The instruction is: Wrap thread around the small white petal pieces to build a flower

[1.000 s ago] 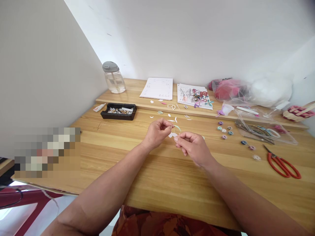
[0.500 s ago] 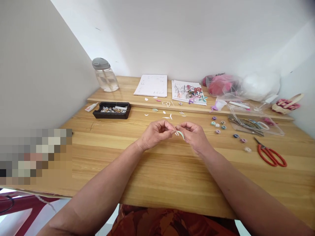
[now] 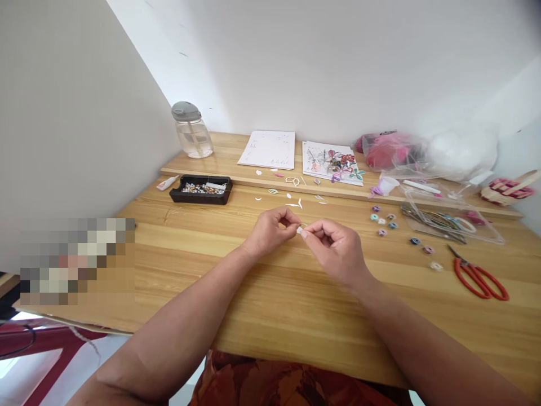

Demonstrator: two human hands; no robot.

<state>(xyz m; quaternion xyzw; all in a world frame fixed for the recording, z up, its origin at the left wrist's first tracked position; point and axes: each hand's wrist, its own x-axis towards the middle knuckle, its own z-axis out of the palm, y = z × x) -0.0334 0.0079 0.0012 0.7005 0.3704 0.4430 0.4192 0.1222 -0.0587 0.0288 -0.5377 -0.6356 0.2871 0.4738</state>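
My left hand (image 3: 273,232) and my right hand (image 3: 338,248) meet above the middle of the wooden table (image 3: 253,304), each in a pinch. Between their fingertips is a small pale piece (image 3: 300,230), mostly hidden by the fingers; a bit of thin edge shows beside it. Just beyond the hands lie small white cut pieces (image 3: 299,203) and a green-edged leaf shape (image 3: 273,192). Several thread bobbins (image 3: 382,232) are to the right of my right hand.
A black tray of beads (image 3: 200,197) and a bottle (image 3: 193,132) stand at the left. Red-handled scissors (image 3: 479,277), a clear plastic box (image 3: 486,231) and a small basket (image 3: 507,192) are at the right. Papers (image 3: 270,149) lie on the raised ledge behind.
My right hand has turned, its fingers more curled. The curved green-edged strip seen between the hands is now mostly hidden. The view has shifted, moving the table's things slightly right.
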